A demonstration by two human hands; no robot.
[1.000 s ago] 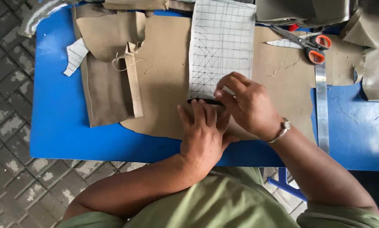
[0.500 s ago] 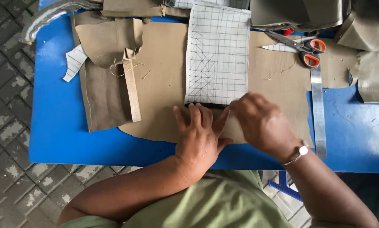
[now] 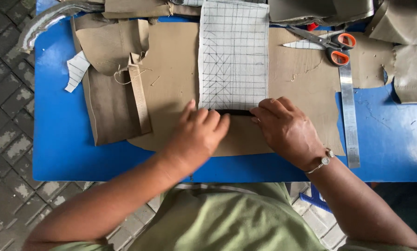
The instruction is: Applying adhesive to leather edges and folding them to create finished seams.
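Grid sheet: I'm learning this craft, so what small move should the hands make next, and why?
Probably press the dark strip flat along the grid sheet's lower edge. The left hand lies flat on the tan fabric beside the strip and the right hand's fingertips meet its other end. Only the middle of the strip shows, so how well it lines up cannot be told.

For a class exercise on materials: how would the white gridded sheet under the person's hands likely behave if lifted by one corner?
The white gridded sheet lies thin and flat on the tan fabric, so it would probably droop and feel light. The left hand and right hand press its lower edge, which suggests it slides easily.
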